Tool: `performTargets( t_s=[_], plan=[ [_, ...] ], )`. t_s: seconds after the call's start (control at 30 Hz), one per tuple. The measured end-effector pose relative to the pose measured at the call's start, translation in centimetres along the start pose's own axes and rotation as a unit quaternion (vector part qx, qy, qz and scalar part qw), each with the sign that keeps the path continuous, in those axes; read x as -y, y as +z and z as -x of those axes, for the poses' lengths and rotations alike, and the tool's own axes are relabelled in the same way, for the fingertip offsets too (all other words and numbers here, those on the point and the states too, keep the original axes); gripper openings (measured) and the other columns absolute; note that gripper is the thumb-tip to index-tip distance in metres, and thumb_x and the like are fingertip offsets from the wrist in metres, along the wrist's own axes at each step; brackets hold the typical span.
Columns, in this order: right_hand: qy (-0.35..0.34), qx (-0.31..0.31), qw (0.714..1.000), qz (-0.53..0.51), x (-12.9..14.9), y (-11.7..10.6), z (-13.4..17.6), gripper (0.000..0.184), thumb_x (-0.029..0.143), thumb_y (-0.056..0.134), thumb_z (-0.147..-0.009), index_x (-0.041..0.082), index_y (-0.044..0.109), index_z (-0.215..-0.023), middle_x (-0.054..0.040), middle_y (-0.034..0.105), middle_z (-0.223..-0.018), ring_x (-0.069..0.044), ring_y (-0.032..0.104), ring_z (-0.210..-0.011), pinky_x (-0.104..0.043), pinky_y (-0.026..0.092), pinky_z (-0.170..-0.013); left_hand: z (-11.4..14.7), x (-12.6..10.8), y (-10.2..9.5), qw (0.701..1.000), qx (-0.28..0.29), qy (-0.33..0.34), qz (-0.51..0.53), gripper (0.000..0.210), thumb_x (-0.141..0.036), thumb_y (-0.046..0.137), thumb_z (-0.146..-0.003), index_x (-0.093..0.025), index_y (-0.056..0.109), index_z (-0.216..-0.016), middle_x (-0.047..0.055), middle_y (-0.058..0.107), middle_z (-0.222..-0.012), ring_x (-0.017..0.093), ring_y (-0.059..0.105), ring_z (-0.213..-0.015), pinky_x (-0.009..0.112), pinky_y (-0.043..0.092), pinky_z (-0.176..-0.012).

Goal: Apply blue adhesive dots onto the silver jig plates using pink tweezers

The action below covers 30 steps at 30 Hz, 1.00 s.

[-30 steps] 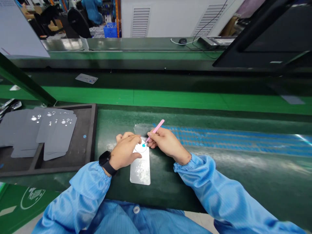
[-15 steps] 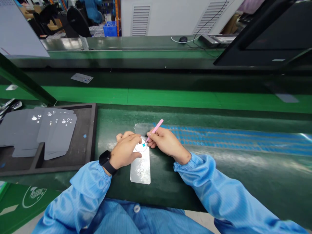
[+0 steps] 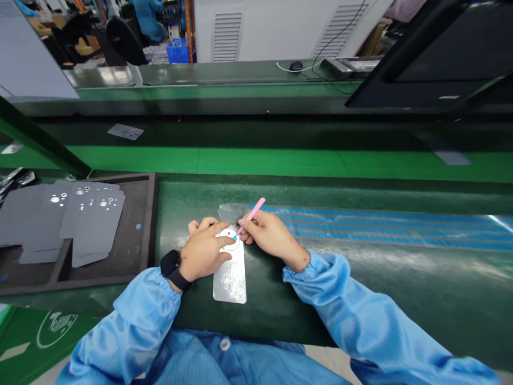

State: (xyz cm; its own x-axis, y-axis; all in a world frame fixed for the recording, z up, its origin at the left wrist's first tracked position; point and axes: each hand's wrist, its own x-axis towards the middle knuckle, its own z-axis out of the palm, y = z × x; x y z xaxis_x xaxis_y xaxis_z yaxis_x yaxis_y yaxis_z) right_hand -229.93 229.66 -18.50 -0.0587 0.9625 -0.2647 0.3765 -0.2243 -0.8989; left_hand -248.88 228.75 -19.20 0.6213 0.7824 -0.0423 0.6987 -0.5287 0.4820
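Both arms reach forward and inward, the left forearm [image 3: 138, 313] and the right forearm [image 3: 363, 307] covered in loose sleeves gathered at the wrists. The two hands come close together in front of the body. The left hand [image 3: 204, 250] lies palm down, fingers apart: the index finger [image 3: 223, 243] and middle finger stretch toward the right hand, the other two bend, and the left thumb [image 3: 223, 259] points sideways, nearer the body. The right hand [image 3: 269, 235] is turned partly on its side in a closed pinch, the right thumb [image 3: 247, 224] pressing inward and the lower fingers curled. The right wrist [image 3: 297, 258] looks nearly straight.
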Motion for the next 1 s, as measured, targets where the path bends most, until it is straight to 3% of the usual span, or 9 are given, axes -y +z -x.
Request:
performTargets(
  t_s=[0.07, 0.13, 0.23, 0.37, 0.57, 0.73, 0.87, 1.0],
  plan=[
    [-0.076, -0.051, 0.995, 0.037, 0.1, -0.5, 0.7, 0.018, 0.035, 0.053, -0.085, 0.02, 0.056, -0.076, -0.0021, 0.063, -0.062, -0.014, 0.06, -0.054, -0.025, 0.051, -0.052, 0.0, 0.0, 0.1, 1.0, 0.0, -0.002, 0.001, 0.027, -0.026, 0.072, -0.075, -0.031, 0.07, -0.101, 0.003, 0.055, -0.135, 0.032, 0.04, -0.12, 0.052, 0.025, -0.09],
    [-0.198, -0.102, 0.969, 0.108, 0.1, -0.9, 1.7, 0.019, 0.032, 0.047, -0.087, 0.02, 0.056, -0.076, -0.0052, 0.064, -0.073, -0.017, 0.063, -0.07, -0.029, 0.053, -0.067, 0.0, 0.0, 0.1, 1.0, 0.002, -0.001, 0.001, 0.028, -0.027, 0.073, -0.075, -0.031, 0.068, -0.102, 0.003, 0.055, -0.136, 0.031, 0.039, -0.12, 0.051, 0.025, -0.089],
    [-0.329, -0.06, 0.911, 0.241, -0.5, -0.7, 3.1, 0.021, 0.019, 0.04, -0.087, 0.02, 0.06, -0.083, -0.0084, 0.063, -0.089, -0.019, 0.062, -0.086, -0.032, 0.052, -0.079, -0.1, -0.1, 0.2, 1.0, -0.004, -0.002, -0.001, 0.032, -0.028, 0.075, -0.074, -0.028, 0.064, -0.104, 0.004, 0.055, -0.134, 0.031, 0.038, -0.121, 0.049, 0.027, -0.088],
    [-0.321, 0.024, 0.85, 0.416, -2.2, 0.5, 3.7, 0.025, 0.018, 0.042, -0.088, 0.019, 0.064, -0.098, -0.0093, 0.063, -0.095, -0.018, 0.062, -0.075, -0.031, 0.054, -0.068, -0.1, -0.2, 0.2, 1.0, -0.02, -0.01, 0.001, 0.04, -0.032, 0.079, -0.071, -0.025, 0.06, -0.105, 0.006, 0.054, -0.13, 0.03, 0.037, -0.12, 0.048, 0.031, -0.088],
    [-0.334, -0.012, 0.793, 0.51, -3.3, 1.4, 3.6, 0.029, 0.015, 0.044, -0.088, 0.017, 0.063, -0.11, -0.0104, 0.066, -0.099, -0.017, 0.065, -0.07, -0.027, 0.053, -0.061, -0.2, -0.2, 0.3, 1.0, -0.016, -0.016, 0.0, 0.039, -0.035, 0.075, -0.074, -0.024, 0.055, -0.105, 0.007, 0.053, -0.126, 0.031, 0.037, -0.117, 0.045, 0.035, -0.083],
    [-0.306, -0.01, 0.779, 0.547, -2.6, 1.8, 4.3, 0.022, 0.015, 0.048, -0.088, 0.017, 0.065, -0.101, -0.0086, 0.066, -0.093, -0.017, 0.066, -0.069, -0.024, 0.052, -0.058, -0.4, -0.3, 0.3, 1.0, -0.013, -0.023, -0.009, 0.04, -0.034, 0.075, -0.074, -0.023, 0.052, -0.105, 0.008, 0.054, -0.122, 0.03, 0.038, -0.114, 0.043, 0.036, -0.084],
    [-0.277, -0.014, 0.778, 0.564, -2.1, 2.1, 4.4, 0.028, 0.013, 0.045, -0.088, 0.017, 0.062, -0.111, -0.0085, 0.067, -0.1, -0.017, 0.068, -0.074, -0.023, 0.053, -0.058, -0.8, -0.5, 0.1, 1.0, -0.001, -0.028, -0.013, 0.041, -0.04, 0.073, -0.075, -0.022, 0.05, -0.104, 0.007, 0.055, -0.119, 0.029, 0.038, -0.113, 0.041, 0.037, -0.084],
    [-0.283, -0.017, 0.771, 0.57, -2.4, 2.2, 4.4, 0.03, 0.011, 0.041, -0.085, 0.018, 0.064, -0.102, -0.0086, 0.067, -0.094, -0.017, 0.068, -0.071, -0.024, 0.054, -0.057, -1.0, -0.9, -0.3, 0.998, 0.012, -0.048, -0.034, 0.045, -0.042, 0.072, -0.075, -0.02, 0.05, -0.108, 0.01, 0.056, -0.118, 0.029, 0.041, -0.111, 0.039, 0.038, -0.081]
  ],
)
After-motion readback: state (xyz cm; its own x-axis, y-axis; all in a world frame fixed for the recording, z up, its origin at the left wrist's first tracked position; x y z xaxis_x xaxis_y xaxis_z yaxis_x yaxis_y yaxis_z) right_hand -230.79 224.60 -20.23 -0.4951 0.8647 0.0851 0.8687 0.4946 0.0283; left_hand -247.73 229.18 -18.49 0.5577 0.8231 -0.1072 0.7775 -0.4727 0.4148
